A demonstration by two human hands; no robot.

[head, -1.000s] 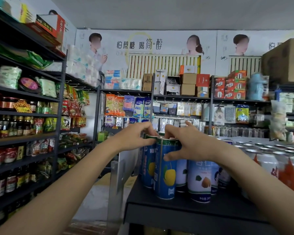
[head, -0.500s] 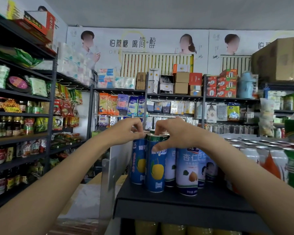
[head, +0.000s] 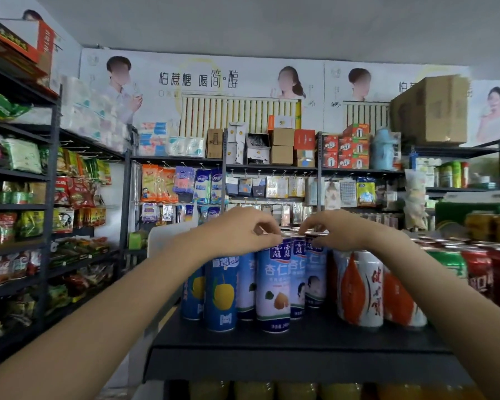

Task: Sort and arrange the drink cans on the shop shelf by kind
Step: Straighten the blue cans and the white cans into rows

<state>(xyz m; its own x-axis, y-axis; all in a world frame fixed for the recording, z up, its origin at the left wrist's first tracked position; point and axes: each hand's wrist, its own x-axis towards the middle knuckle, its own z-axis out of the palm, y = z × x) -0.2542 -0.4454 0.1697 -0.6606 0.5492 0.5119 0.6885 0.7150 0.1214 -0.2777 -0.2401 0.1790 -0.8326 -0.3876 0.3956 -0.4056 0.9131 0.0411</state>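
Shifting off the yellow-fruit cans (head: 220, 293), my left hand (head: 237, 229) and right hand (head: 339, 229) now pinch, fingers narrow, the rims of the almond-drink cans (head: 273, 287) beside them; that row comes next

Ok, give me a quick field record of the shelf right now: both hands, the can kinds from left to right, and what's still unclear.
left hand: fingers curled at the can tops, above the blue yellow-fruit cans
right hand: fingers curled at the rim of the almond cans
grip: cannot tell whether either hand holds a can
next right: white and orange cans
far right: green can, red cans
surface: black shelf
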